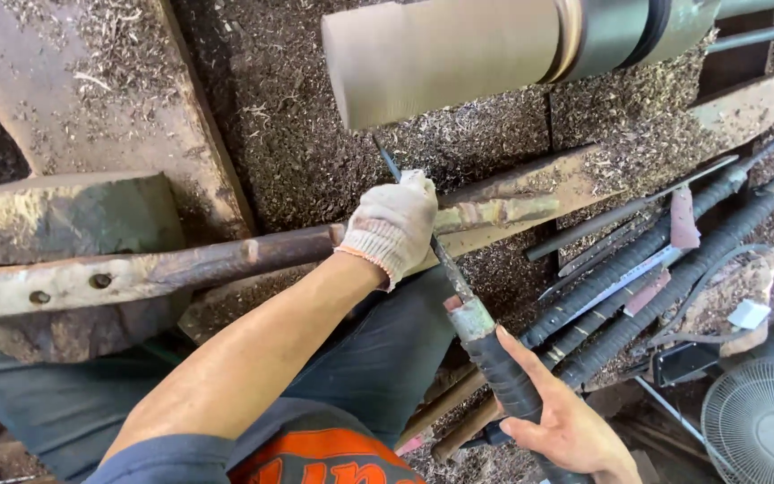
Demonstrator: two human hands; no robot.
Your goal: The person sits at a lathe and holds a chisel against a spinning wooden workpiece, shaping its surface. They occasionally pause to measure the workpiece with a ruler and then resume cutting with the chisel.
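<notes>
1. Left hand (393, 224): white knit glove, closed over the chisel (445, 260) shaft, pressing it onto the rest bar (226, 260).
2. Right hand (566, 421): bare, wrapped round the black-taped handle (503, 376); fingers curled, thumb along the grip.
3. Chisel: long, thin blade slanting up-left from handle to tip, tip just below the blank (441, 58); touching or not, cannot tell.
4. Blank: pale wood cylinder, lying across top of view, right end in a dark metal chuck (620, 31).
5. Rest bar: rusty, horizontal, crossing between body and blank, blocking the direct line to the wood.
6. Shavings (297, 134): thick layer over the lathe bed and all round.
7. Spare tools (656, 269): several long taped handles lying slantwise at right, just beside the right hand.
8. Fan (759, 430): white grille, lower right corner.
9. Block (64, 224): grey, left, behind the bar.
</notes>
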